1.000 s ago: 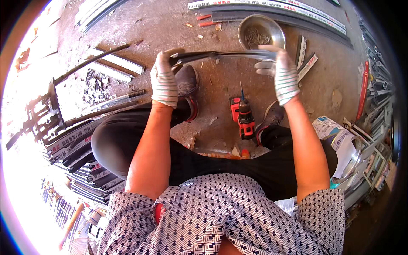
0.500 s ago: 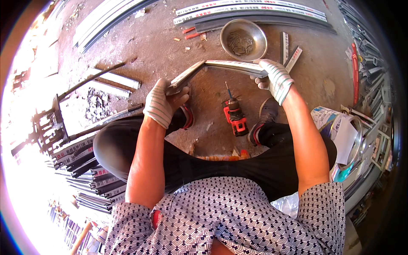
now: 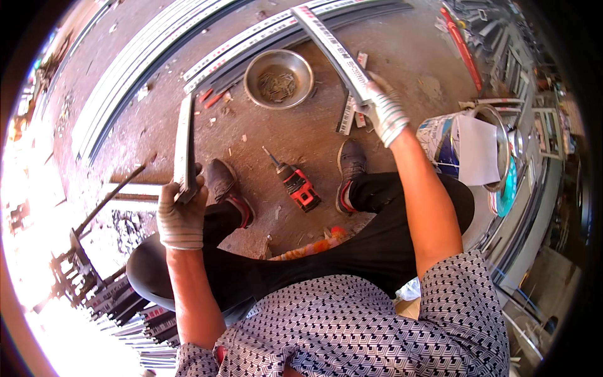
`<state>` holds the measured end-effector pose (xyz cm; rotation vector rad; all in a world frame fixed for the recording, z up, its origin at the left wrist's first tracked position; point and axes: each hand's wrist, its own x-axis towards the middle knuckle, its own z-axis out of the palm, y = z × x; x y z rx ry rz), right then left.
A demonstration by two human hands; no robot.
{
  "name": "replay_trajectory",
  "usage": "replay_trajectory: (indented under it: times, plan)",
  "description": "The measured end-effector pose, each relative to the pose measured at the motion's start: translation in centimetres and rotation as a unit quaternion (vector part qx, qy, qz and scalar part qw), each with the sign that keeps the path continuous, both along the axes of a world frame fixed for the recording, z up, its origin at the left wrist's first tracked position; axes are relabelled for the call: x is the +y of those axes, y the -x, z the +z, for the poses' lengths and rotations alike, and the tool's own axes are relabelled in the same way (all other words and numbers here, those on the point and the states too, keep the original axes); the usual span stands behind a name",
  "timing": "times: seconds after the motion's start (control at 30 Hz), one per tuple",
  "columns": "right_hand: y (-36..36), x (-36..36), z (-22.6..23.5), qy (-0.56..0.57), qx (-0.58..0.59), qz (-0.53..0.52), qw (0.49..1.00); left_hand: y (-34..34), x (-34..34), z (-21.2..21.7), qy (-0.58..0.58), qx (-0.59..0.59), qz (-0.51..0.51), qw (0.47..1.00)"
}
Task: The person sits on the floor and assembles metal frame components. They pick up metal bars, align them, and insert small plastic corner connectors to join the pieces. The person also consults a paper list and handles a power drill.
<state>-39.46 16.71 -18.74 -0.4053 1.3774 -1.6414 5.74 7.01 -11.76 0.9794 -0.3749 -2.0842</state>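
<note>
My left hand (image 3: 182,217), in a striped white glove, grips the lower end of a short metal profile (image 3: 184,141) that points away from me. Gloved the same way, my right hand (image 3: 384,112) is closed around the near end of a longer metal profile (image 3: 333,53) with a printed strip along it. The two profiles are apart, one at each side. Between my feet a red and black cordless drill (image 3: 296,185) lies on the floor, its bit pointing away to the left. Beyond it stands a steel bowl (image 3: 250,78) holding small metal pieces.
Long profiles (image 3: 125,94) lie across the floor at the far left. Short offcuts (image 3: 347,119) rest below my right hand's profile. A bucket (image 3: 440,141) with white paper stands by my right knee. A red bar (image 3: 461,50) and piled metal lie at the far right.
The two profiles, touching at their far ends half a second ago, are now apart. My hands have spread, the right moving up and the left down. The view has turned to the right.
</note>
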Motion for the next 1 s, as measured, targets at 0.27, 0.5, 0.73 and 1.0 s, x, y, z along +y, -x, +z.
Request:
replay_trajectory:
  times: [0.27,0.5,0.73,1.0]
  plan:
    - [2.8,5.3,-10.4,-0.150,-0.023,-0.139,0.978,2.3,-2.2,5.4,0.031,0.059,-0.010,0.998]
    - [3.6,6.2,-12.7,-0.336,0.039,-0.146,0.930,1.7,-5.5,7.5,0.190,-0.055,-0.075,0.977]
    - [9.7,10.0,-17.4,-0.602,0.348,-0.093,0.713,7.0,-6.0,6.7,0.149,-0.076,-0.078,0.983]
    - [4.2,4.6,-7.9,-0.322,0.373,-0.083,0.866,8.0,-6.4,5.6,0.197,-0.034,-0.095,0.975]
